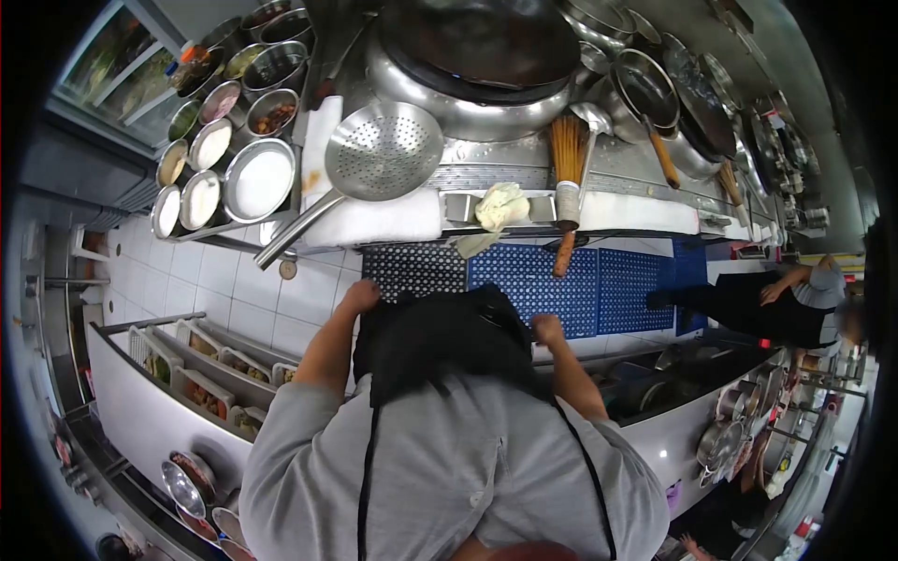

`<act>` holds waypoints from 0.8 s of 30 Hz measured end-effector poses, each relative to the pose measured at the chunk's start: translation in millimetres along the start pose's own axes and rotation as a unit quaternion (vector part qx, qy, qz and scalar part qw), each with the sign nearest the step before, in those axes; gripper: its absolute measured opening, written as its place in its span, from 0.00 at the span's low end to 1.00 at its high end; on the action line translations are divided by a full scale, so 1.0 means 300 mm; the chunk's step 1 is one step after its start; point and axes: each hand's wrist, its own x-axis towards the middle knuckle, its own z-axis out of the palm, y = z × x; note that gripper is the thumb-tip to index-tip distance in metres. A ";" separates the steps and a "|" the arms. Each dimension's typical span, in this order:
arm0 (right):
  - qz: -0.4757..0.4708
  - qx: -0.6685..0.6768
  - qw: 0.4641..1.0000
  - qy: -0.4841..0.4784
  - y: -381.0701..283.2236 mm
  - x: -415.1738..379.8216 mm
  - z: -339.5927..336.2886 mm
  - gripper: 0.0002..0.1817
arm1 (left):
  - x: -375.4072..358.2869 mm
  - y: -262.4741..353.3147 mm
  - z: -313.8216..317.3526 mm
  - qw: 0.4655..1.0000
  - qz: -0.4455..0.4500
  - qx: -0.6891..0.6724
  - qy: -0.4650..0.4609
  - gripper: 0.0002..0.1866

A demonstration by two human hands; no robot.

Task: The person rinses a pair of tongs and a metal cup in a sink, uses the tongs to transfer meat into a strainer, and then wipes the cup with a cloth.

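My left hand [362,296] hangs beside the black apron [440,337], its fingers curled closed with nothing visible in them. On the apron's other side my right hand [547,329] is also curled closed, and no object shows in it. Both hands are apart from the counter. In front, a perforated strainer ladle [383,150] rests on the counter, its handle jutting over the edge. A bamboo wok brush [568,154] lies near a metal ladle [591,117]. Between them is a crumpled pale cloth [502,207]. A large dark wok [482,42] sits on the stove behind.
Bowls of seasonings, including a white powder [259,180], fill the left rack. Folded white towels [383,220] line the counter edge. Blue mats [533,280] cover the floor. Behind me stands a counter with food bins [201,393]. Another person [776,297] stands at the right.
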 end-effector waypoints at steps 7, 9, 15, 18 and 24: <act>-0.009 0.057 0.997 -0.048 -0.373 0.084 -0.054 0.09 | -0.064 0.168 0.018 0.994 -0.023 -0.089 0.060 0.16; -0.104 -0.008 0.993 -0.055 -0.394 0.089 -0.042 0.09 | -0.110 0.142 0.102 0.993 -0.043 -0.088 0.065 0.17; -0.238 -0.037 0.968 -0.071 -0.279 0.086 0.047 0.12 | -0.309 0.012 0.291 0.993 -0.077 -0.026 -0.089 0.21; -0.158 -0.025 0.983 -0.089 -0.161 0.013 0.041 0.12 | -0.433 0.106 0.186 0.991 -0.102 0.010 -0.083 0.21; 0.007 -0.031 0.982 -0.184 0.297 0.005 0.079 0.12 | -0.500 0.286 -0.113 0.978 -0.101 -0.029 0.177 0.14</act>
